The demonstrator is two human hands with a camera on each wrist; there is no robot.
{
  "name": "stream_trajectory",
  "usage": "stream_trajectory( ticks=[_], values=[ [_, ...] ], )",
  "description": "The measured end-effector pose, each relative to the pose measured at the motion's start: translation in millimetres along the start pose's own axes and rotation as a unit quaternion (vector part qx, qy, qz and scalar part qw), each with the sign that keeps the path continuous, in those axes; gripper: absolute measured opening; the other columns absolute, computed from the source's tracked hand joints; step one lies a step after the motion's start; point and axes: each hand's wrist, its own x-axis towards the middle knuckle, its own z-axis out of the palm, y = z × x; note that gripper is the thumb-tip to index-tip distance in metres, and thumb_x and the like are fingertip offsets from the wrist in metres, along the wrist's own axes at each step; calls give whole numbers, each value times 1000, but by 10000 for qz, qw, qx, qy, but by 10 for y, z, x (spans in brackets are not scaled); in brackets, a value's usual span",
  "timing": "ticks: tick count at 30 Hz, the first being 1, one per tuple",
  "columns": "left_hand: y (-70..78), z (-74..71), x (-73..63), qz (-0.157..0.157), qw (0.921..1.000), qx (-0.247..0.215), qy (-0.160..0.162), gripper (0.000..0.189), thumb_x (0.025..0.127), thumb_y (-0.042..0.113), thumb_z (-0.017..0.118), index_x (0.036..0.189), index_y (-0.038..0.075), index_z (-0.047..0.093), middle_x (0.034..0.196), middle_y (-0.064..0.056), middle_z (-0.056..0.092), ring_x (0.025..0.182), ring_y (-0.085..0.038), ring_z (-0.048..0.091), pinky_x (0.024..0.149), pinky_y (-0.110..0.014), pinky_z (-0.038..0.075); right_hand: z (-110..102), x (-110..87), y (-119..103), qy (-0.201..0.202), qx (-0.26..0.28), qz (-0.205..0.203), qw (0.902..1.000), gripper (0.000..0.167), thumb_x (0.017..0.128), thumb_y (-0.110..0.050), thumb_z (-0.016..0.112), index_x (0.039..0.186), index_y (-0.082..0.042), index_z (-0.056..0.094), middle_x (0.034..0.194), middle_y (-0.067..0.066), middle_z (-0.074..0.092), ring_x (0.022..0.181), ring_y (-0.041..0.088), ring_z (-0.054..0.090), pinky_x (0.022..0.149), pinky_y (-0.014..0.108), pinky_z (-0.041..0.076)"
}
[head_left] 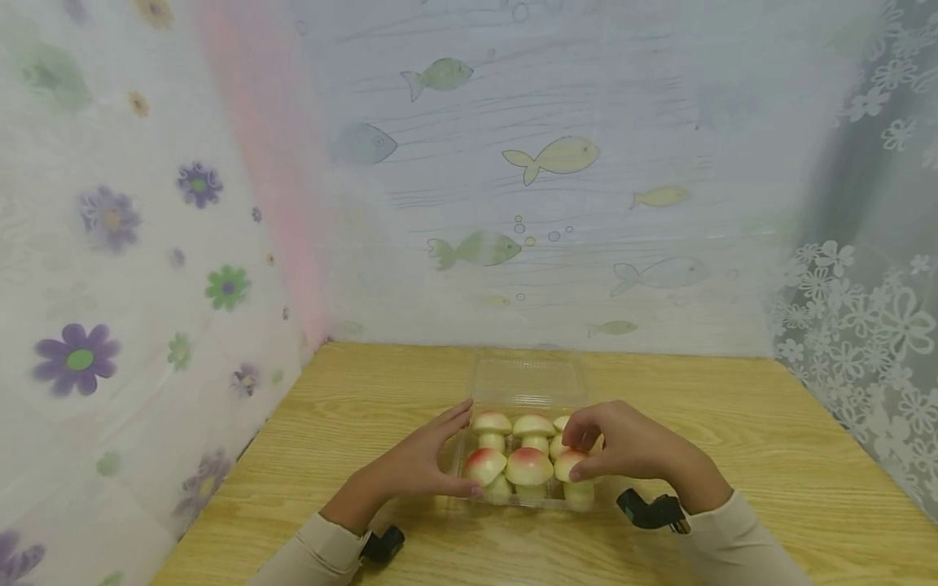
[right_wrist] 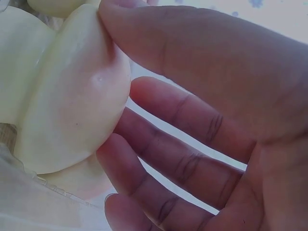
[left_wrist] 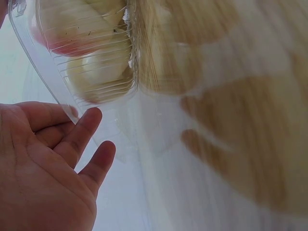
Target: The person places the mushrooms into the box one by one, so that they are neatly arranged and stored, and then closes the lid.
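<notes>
Several mushroom-shaped toys, cream with reddish cap tops, stand in two rows inside a clear plastic box (head_left: 506,505). My right hand (head_left: 633,443) is at the front right mushroom (head_left: 579,493), its thumb and bent fingers round the cap. Close up in the right wrist view, the thumb meets one edge of that mushroom's cap (right_wrist: 77,101) and fingertips lie along the other. At the box's left side is my left hand (head_left: 418,462), fingers extended and thumb near the front corner. Its fingertips (left_wrist: 90,118) reach the clear rim in the left wrist view. The right hand partly hides the back right mushroom (head_left: 560,423).
The box's clear lid (head_left: 528,379) is folded back behind it. Underneath is a wood-grain table (head_left: 352,407), with a fish-print curtain (head_left: 469,163) behind and a flower-print one (head_left: 146,244) on the left. A black wrist device (head_left: 648,510) sits by the right sleeve.
</notes>
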Motion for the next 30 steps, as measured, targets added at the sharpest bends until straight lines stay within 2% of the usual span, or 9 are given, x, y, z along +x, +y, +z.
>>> stream_trajectory(
  ticks=[5, 15, 22, 27, 30],
  values=[
    [7, 4, 15, -7, 10000, 9, -29, 115, 82, 62, 81, 168, 18, 17, 172, 17, 4, 160, -26, 19, 121, -62, 32, -14, -19, 7, 9, -101, -16, 9999, 32, 86, -37, 86, 108, -17, 74, 102, -3, 73, 93, 15, 70, 74, 32, 57],
    [20, 9, 38, -72, 9999, 23, -80, 117, 82, 62, 81, 168, 21, 14, 172, 19, 3, 160, -23, 18, 122, -61, 30, -67, -43, 47, 115, -301, -72, 9995, 30, 92, -42, 80, 110, -19, 74, 108, -2, 73, 98, 19, 69, 76, 31, 58],
    [0, 1, -18, 58, 9997, 215, 37, 118, 82, 64, 80, 168, 15, 16, 173, 13, 3, 160, -26, 15, 122, -62, 30, -53, -8, 89, 267, -252, -171, 9992, 24, 97, -39, 75, 109, -18, 74, 107, -2, 73, 97, 14, 70, 78, 30, 59],
    [-5, -25, 14, -162, 9992, 269, 242, 113, 83, 68, 76, 168, 23, 16, 174, 13, 9, 156, -24, 30, 119, -63, 34, -70, 9, 182, 698, -197, 78, 9973, 20, 98, -33, 74, 110, -17, 75, 105, -5, 73, 95, 16, 70, 76, 30, 58],
    [-12, -49, 103, -392, 9980, 70, 499, 104, 87, 66, 74, 167, 25, 21, 172, 4, 21, 149, -24, 42, 115, -61, 40, -97, 20, 255, 1021, -326, 287, 9938, 19, 98, -30, 74, 110, -15, 75, 104, -3, 73, 94, 17, 71, 75, 32, 58]
  ],
)
